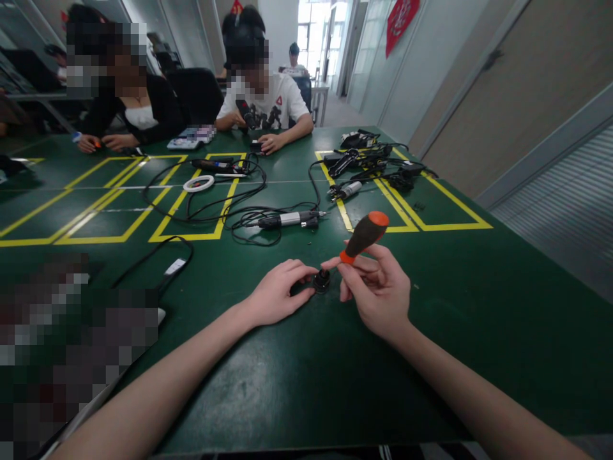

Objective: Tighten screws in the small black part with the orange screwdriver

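My right hand (376,291) is closed round a screwdriver with a black and orange handle (364,235), tilted so its tip points down to the left. Its tip meets a small black round part (321,280) lying on the green table (297,377). My left hand (278,295) curls its fingers against that black part from the left and pins it in place. The screwdriver's shaft is hidden behind my fingers.
An electric screwdriver with tangled black cables (287,220) lies beyond my hands. More tools and cables (368,166) sit at the far right inside yellow tape lines. A white ring (198,184) lies mid-table. Two people sit across the table with things in their hands. A blurred patch covers the near left.
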